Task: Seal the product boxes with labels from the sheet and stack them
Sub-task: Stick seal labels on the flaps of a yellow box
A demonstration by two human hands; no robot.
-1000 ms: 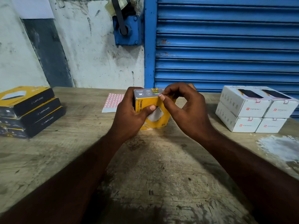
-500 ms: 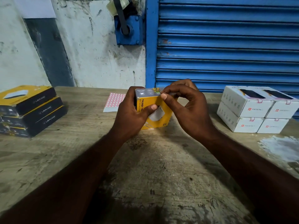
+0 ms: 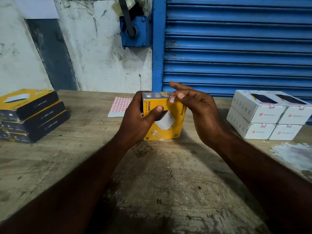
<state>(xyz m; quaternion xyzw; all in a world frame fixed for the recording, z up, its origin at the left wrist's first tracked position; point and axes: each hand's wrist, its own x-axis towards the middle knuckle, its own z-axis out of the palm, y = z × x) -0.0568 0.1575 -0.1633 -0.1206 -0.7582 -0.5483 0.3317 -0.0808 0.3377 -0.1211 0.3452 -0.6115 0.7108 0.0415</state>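
Note:
A yellow charger box (image 3: 170,121) stands upright on the wooden table (image 3: 152,183) at the centre. My left hand (image 3: 141,117) grips its left side, thumb across the front face. A small red-bordered white label (image 3: 172,99) sits over the box's top front edge. My right hand (image 3: 195,108) is just right of the box with fingers spread and loose, its thumb tip beside the label. The label sheet (image 3: 120,105) with rows of red-bordered stickers lies flat behind my left hand.
Three stacked yellow-and-black boxes (image 3: 32,114) sit at the left edge. White boxes (image 3: 268,115), stacked two high and carrying red-bordered labels, stand at the right. A blue roller shutter (image 3: 236,44) and a stained wall (image 3: 94,48) close off the back.
My right hand has opened and lifted off the box's top edge, uncovering the label stuck there. The left hand keeps holding the box in place.

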